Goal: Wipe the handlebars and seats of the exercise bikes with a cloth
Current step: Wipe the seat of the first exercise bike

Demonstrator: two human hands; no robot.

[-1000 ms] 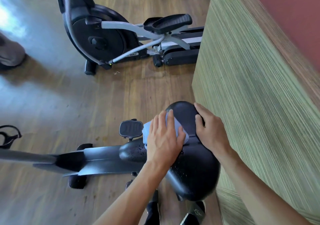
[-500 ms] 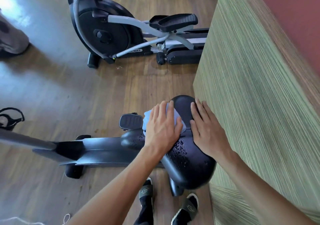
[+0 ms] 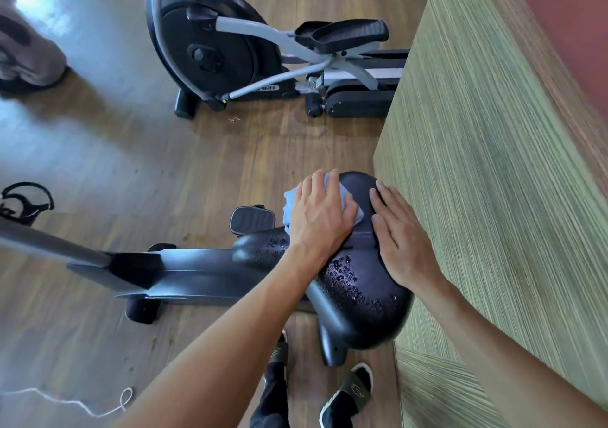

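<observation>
Wood floor; seat nose pointing away.

Wood floor: exercise bike, elliptical, string.

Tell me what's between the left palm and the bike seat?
A light blue cloth, pressed flat under the left hand onto the seat, per the head view.

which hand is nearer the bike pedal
Left. The left hand presses the blue cloth on the seat just right of the pedal; the right hand lies flat on the seat's far side, by the wall.
</observation>
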